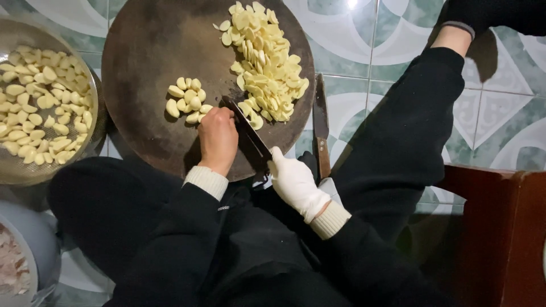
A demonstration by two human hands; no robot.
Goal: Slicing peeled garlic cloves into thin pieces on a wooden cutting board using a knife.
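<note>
Here, the biggest thing in view is the round dark chopping board, lying on a tiled floor patterned in green and white. At the left edge sits a metal colander, just beside the board and filled with whole peeled garlic cloves. A pale bowl shows at the lower left corner, its contents too blurred to name. A dark wooden stool stands at the right, well apart from the board. On the board's upper right lies a long heap of sliced garlic; a small cluster of whole cloves rests nearer its middle. The left hand, bare, is curled with its fingertips pressed down on the board just beside that cluster, at the flat of the blade; what it pins beneath is hidden. The right hand, in a white glove, is closed round the handle of a dark cleaver, whose blade slants up across the board between the two hands. A second knife with a wooden handle lies on the tiles, just off the board's right rim, touched by neither hand.
</note>
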